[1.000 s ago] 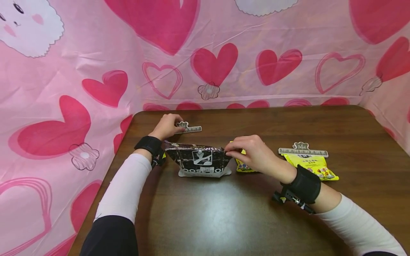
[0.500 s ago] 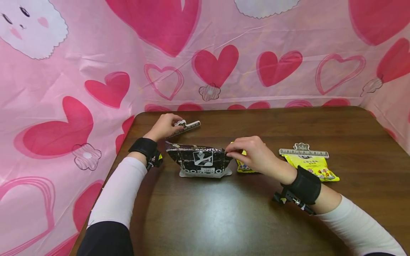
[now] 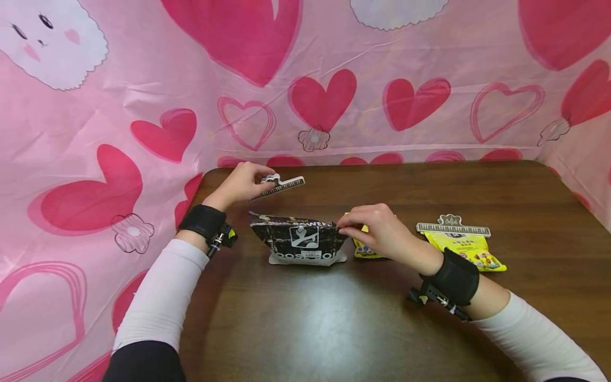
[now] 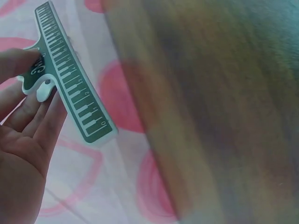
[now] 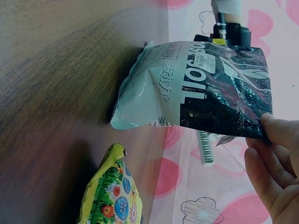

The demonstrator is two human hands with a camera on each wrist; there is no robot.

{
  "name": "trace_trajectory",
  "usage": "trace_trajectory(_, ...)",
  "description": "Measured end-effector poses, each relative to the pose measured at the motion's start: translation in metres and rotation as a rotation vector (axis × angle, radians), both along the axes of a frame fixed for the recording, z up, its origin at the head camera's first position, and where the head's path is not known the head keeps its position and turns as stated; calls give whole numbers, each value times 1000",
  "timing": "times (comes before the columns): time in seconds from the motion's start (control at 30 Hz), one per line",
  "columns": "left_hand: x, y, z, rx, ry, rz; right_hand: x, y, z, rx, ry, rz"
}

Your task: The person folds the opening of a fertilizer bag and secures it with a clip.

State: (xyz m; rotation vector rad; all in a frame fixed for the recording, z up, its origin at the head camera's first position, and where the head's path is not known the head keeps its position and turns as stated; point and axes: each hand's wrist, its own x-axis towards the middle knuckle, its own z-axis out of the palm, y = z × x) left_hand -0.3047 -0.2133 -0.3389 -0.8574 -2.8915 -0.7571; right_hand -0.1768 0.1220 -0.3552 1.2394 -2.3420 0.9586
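A dark snack bag (image 3: 300, 240) (image 5: 205, 88) with a white base stands upright on the brown table (image 3: 334, 318). My right hand (image 3: 369, 228) (image 5: 275, 163) pinches its top right corner. My left hand (image 3: 241, 183) (image 4: 23, 135) holds a long ruler-marked bag clip (image 3: 279, 187) (image 4: 70, 79) by its handle, lifted above the table behind the bag's left end. A small yellow packet (image 3: 363, 248) (image 5: 112, 196) lies beside the bag, partly under my right hand.
A second yellow packet (image 3: 470, 248) with a clip (image 3: 452, 227) across its top lies to the right. Pink heart-printed cloth (image 3: 334, 95) walls in the table at the back and both sides.
My left hand has picked the clip up off the table and raised it, tilting it. My right hand has stayed on the bag's corner.
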Motion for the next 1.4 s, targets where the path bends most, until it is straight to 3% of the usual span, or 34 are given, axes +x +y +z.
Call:
trace_trajectory(0.4,30,10,54,9,36,-83,-1,0,-1,-6,25,6)
trace_trajectory(0.57,41,12,70,-2,43,-134,0,1,-1,-2,21,1)
trace_trajectory(0.83,55,11,83,-13,48,-153,0,1,-1,9,-7,-6)
trace_trajectory(1.0,63,11,89,-26,109,-195,0,2,-1,-2,0,-3)
trace_trajectory(1.4,74,12,94,-32,156,-273,0,0,-2,-4,20,3)
